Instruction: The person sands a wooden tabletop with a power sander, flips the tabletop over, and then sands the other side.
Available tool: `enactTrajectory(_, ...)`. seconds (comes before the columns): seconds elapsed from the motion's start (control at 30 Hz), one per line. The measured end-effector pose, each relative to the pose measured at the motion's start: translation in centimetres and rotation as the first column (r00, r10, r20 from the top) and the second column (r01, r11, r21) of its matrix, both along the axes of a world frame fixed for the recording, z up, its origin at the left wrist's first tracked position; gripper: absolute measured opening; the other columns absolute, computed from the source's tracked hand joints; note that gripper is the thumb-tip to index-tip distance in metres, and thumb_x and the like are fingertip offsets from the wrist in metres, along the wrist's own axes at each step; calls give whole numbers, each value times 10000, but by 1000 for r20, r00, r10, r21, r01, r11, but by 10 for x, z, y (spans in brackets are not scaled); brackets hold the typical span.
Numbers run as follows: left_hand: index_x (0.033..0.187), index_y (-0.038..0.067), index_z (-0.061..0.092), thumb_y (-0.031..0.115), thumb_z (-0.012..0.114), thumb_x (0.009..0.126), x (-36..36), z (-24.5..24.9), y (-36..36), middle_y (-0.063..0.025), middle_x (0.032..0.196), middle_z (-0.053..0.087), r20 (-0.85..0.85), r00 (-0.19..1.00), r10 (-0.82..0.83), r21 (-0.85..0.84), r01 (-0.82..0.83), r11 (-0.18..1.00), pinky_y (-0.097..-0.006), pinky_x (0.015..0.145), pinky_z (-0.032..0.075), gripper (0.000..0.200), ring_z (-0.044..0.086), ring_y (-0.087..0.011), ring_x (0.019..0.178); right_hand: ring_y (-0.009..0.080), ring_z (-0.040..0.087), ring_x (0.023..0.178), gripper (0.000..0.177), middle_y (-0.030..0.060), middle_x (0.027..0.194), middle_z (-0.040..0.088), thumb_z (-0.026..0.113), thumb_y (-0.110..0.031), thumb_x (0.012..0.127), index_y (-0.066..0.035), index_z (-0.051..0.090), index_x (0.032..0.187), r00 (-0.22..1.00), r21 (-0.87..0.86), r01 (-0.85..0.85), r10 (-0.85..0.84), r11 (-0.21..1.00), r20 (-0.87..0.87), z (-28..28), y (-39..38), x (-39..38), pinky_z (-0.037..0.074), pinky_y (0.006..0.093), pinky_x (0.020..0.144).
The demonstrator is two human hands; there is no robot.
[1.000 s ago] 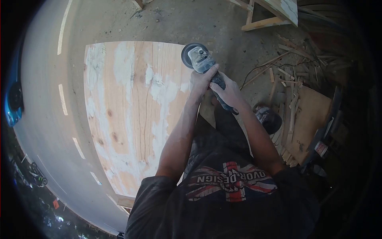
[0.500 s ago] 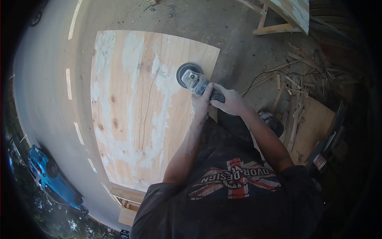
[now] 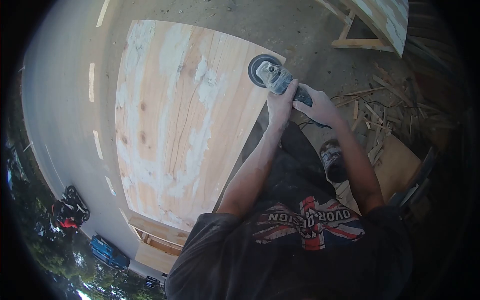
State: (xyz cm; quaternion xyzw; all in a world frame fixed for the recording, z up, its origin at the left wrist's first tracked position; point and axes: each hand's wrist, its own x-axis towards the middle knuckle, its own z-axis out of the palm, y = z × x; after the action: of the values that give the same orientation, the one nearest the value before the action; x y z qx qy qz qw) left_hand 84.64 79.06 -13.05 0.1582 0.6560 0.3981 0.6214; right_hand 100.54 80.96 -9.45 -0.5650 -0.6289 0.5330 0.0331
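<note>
A large wooden panel (image 3: 170,115) with pale filler patches lies flat in front of me. Both hands hold an angle grinder (image 3: 272,75) whose round disc rests near the panel's far right corner. My left hand (image 3: 280,102) wraps the grinder's body just behind the head. My right hand (image 3: 320,107) grips the rear handle, and a dark cable trails off from it to the right.
Scrap wood strips (image 3: 380,115) and a board (image 3: 395,165) litter the ground at right. A timber frame (image 3: 375,25) stands at top right. A road with dashed lines (image 3: 95,100) runs along the left, with a blue vehicle (image 3: 107,252) and a motorbike (image 3: 70,212).
The grinder swung left onto the panel half a second ago, then back right to the far right corner. The view shifted; vehicles on the road moved.
</note>
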Motion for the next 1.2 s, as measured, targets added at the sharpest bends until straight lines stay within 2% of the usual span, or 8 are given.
enactTrajectory(0.27, 1145, -2, 745, 429, 827, 881, 18, -1, 15, -105, 1050, 775, 20, 982, -188, -49, 188, 981, -349, 885, 563, 512, 737, -189, 968, 415, 719, 1134, 629, 258, 1170, 747, 723, -359, 957, -12, 552, 1454, 978, 66, 199, -193, 978, -82, -21, -15, 23, 560, 476, 959)
enactTrajectory(0.47, 1230, -23, 685, 323, 784, 960, -20, 0, -104, -107, 1135, 746, -103, 984, 144, -103, -154, 983, -354, 911, 558, 450, 719, -197, 1027, 451, 704, 1112, 715, 273, 1178, 734, 765, -355, 912, -16, 505, 1486, 948, -76, -317, 317, 946, -11, 0, -47, -33, 557, 486, 955)
enactTrajectory(0.6, 1222, -2, 684, 333, 752, 984, -27, -8, -136, -98, 1135, 730, 67, 865, 497, -7, -498, 867, -366, 926, 556, 416, 703, -185, 1031, 458, 698, 1107, 803, 272, 1157, 741, 744, -482, 896, -24, 500, 1508, 879, -2, -476, 476, 879, -12, -2, -58, -52, 552, 528, 963)
enactTrajectory(0.67, 1213, 16, 683, 347, 730, 1001, -23, -10, -120, -88, 1124, 720, 66, 864, 500, -12, -500, 866, -385, 939, 554, 396, 693, -181, 1026, 458, 695, 1115, 799, 274, 1166, 738, 734, -497, 899, -49, 499, 1517, 901, -53, -431, 433, 901, 37, 0, -44, -46, 547, 527, 978)
enactTrajectory(0.73, 1214, -10, 707, 377, 796, 946, -14, -13, -79, -105, 1111, 756, -74, 983, 168, -63, -173, 983, -336, 905, 562, 479, 724, -176, 995, 448, 702, 1117, 749, 275, 1164, 740, 735, -467, 914, -53, 521, 1501, 928, -67, -370, 373, 926, 23, 2, -27, -23, 554, 509, 971)
enactTrajectory(0.87, 1127, -6, 753, 406, 819, 900, 22, -2, 7, -103, 1029, 774, 101, 995, -12, -11, 13, 1000, -344, 841, 567, 474, 733, -178, 924, 389, 741, 1081, 612, 241, 1188, 744, 713, -367, 970, -23, 561, 1453, 998, 18, -53, 54, 998, -16, -16, 9, 29, 570, 460, 948)
enactTrajectory(1.0, 1087, -9, 766, 399, 812, 899, 23, 9, 34, -102, 987, 772, 22, 999, -26, 16, 26, 1000, -342, 813, 561, 452, 727, -172, 898, 344, 743, 1087, 561, 210, 1227, 734, 690, -316, 1001, -16, 558, 1457, 990, -86, 98, -106, 991, -91, -18, 28, 24, 568, 435, 954)
enactTrajectory(1.2, 1088, -9, 758, 406, 815, 925, -39, 19, -56, -71, 997, 758, -22, 922, 386, -114, -386, 915, -335, 786, 551, 450, 707, -151, 884, 435, 706, 1142, 709, 248, 1219, 733, 727, -438, 957, -12, 527, 1489, 944, -25, -321, 318, 947, -88, -11, -6, -55, 555, 464, 981)
